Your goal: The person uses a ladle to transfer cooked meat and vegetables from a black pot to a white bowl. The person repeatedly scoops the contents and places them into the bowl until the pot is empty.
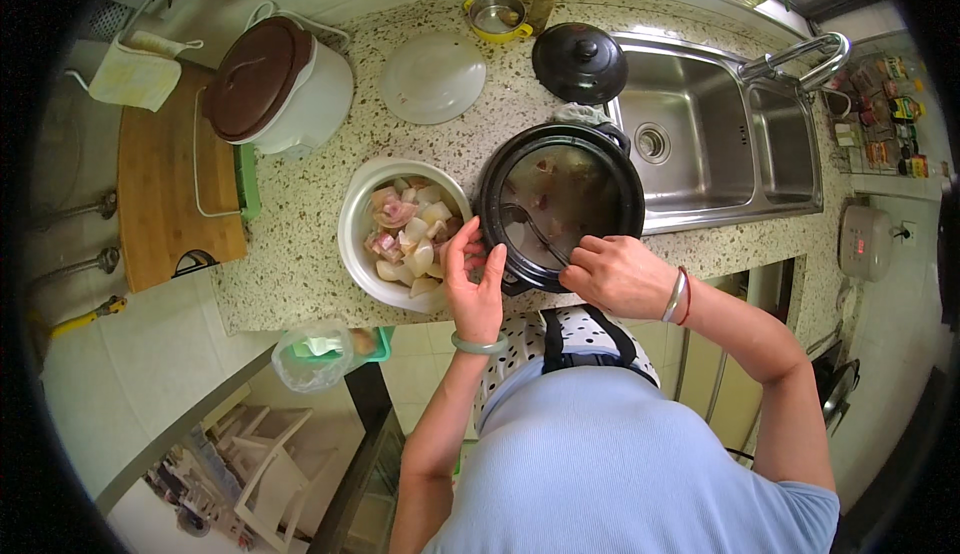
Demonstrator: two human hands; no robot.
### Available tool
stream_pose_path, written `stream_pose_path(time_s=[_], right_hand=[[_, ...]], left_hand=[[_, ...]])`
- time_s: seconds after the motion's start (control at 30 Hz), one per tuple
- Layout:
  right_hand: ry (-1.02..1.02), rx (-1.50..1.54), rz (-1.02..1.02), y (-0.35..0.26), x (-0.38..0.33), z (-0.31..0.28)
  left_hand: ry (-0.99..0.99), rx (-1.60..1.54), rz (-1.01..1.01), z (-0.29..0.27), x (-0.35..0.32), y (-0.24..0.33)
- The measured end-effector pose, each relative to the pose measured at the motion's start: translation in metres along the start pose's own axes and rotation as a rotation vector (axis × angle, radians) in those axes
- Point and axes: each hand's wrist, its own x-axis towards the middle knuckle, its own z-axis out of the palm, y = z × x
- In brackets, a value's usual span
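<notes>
Black clay pot [560, 204], uncovered and filled with broth, is set at the speckled surface's [300, 254] front edge. A ladle [535, 234] is gripped in the right hand's [615, 274] closed fingers; the left hand [475, 284], fingers loosely curled, steadies the adjacent white bowl [360, 244] of cut pieces. The lid [580, 62] is parked behind.

Speckled stone counter [300, 254], white bowl [356, 244], black pot [630, 194], rice cooker [285, 89], white lid [432, 78]

Bare desk [300, 254] lies open along the left edge, between the white bowl [400, 234] and the rice cooker [285, 84]. At the front edge the bowl and black pot [560, 204] sit just beside each other. Toward the back, a white lid [432, 78] and black lid [580, 62] block the way; the sink [720, 144] fills the right.
</notes>
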Motion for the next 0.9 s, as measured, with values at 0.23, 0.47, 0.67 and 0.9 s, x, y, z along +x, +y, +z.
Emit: stream_pose_path(time_s=[0.23,0.47,0.67,0.9], right_hand=[[-0.05,0.046,0.006,0.004,0.002,-0.014],[-0.007,0.421,0.225,0.008,-0.003,-0.02],[-0.132,0.698,0.451,0.018,0.0,-0.039],[-0.171,0.447,0.257,0.01,-0.01,-0.045]], left_hand=[[-0.004,0.006,0.008,-0.002,0.0,-0.003],[-0.015,0.001,0.014,-0.001,0.001,-0.002],[-0.019,-0.01,0.018,-0.002,0.002,-0.004],[-0.016,0.02,0.016,-0.002,0.002,0.0]])
